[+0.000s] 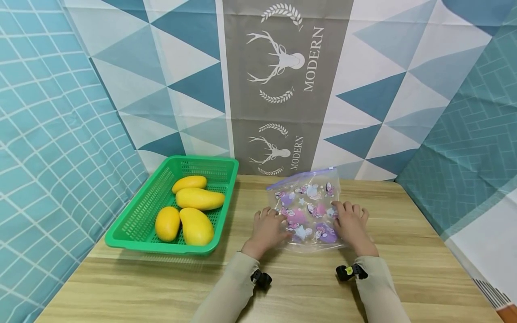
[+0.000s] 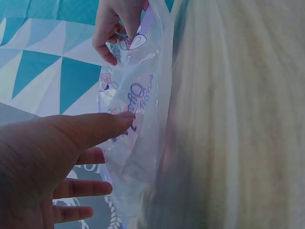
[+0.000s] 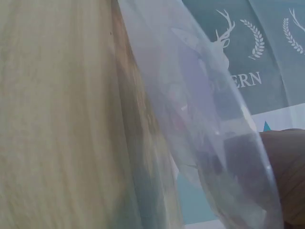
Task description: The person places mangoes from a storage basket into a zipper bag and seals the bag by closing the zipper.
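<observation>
A clear zip bag [image 1: 300,213] with pink and purple prints lies on the table, its purple zip edge facing the wall. The left hand [image 1: 266,231] rests at the bag's left side, fingers spread. In the left wrist view its thumb lies over the bag [image 2: 143,95] and the other fingers are extended. At the bag's right side, the right hand [image 1: 352,224] touches the plastic with slightly bent fingers. The right wrist view shows the bag's raised edge [image 3: 209,114] hiding most of that hand [image 3: 288,167].
To the left of the hands, a green basket [image 1: 137,246] holds several yellow mangoes [image 1: 199,198]. The wooden table [image 1: 303,291] ends at a patterned cloth wall behind the bag, with blue tiled cloth along the left side. Both wrists carry small black devices.
</observation>
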{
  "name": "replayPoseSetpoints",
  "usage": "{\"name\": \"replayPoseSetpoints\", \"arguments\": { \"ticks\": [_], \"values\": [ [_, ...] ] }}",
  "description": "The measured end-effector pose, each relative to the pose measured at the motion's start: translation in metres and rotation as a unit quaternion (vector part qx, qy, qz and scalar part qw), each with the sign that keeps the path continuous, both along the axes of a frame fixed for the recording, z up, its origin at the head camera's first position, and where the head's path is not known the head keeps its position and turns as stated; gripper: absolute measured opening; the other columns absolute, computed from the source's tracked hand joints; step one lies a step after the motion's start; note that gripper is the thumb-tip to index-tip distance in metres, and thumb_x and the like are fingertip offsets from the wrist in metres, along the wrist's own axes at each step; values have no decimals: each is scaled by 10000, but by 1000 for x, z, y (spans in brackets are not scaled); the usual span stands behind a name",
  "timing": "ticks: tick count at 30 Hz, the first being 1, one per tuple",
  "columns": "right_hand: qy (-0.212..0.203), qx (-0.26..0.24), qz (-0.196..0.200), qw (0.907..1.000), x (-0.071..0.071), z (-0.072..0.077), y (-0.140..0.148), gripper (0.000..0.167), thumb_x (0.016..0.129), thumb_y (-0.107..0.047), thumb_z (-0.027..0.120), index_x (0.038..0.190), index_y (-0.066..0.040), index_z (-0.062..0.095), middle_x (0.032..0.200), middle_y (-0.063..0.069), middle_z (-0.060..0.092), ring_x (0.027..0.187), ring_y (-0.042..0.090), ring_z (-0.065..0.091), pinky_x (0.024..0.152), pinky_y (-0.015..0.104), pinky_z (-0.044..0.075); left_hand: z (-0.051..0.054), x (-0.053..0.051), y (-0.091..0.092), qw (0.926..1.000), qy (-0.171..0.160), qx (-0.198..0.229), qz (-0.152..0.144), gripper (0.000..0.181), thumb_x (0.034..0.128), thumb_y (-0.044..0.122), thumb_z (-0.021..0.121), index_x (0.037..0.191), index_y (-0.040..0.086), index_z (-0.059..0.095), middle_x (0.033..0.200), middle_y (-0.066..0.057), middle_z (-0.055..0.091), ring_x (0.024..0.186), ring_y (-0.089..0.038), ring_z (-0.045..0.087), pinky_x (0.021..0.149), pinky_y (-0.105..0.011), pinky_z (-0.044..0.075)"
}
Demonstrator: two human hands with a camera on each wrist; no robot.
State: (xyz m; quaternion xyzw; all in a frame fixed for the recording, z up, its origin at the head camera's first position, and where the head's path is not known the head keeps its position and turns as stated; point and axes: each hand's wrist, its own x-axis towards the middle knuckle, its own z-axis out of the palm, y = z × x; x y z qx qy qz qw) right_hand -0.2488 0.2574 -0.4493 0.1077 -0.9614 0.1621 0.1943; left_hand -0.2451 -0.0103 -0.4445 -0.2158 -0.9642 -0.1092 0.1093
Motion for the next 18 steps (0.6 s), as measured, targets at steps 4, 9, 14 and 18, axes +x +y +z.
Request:
{"name": "replayPoseSetpoints", "arguments": {
  "ticks": [4,9,14,18],
  "values": [
    [289,-40,50,9996,1,3,1,442,835,3,580,1275,-13,548,1069,233,540,1032,471,435,992,724,112,5,1,-3,9999,-28,149,-58,583,830,581,714,1253,182,668,1273,-96,627,1277,-351,487,1030,-554,370],
    [705,-176,149,9972,1,9,3,399,823,6,605,1221,-28,584,1043,210,576,1017,461,452,983,716,116,9,1,-5,9996,-122,238,-125,693,842,595,692,1359,145,590,1317,-110,602,1301,-362,464,1042,-564,358],
    [1122,-277,298,9928,3,15,3,360,800,19,636,1156,-35,620,1013,199,610,983,459,463,951,713,144,8,1,-5,9992,-277,249,-160,721,838,590,698,1396,155,557,1339,-109,589,1311,-368,454,1049,-574,347],
    [1439,-335,436,9881,4,20,4,324,789,13,651,1110,-27,643,1011,199,625,950,447,464,926,701,161,7,0,-3,9991,-328,218,-181,722,831,588,708,1402,174,550,1342,-101,586,1314,-363,452,1051,-565,346]
  ]
}}
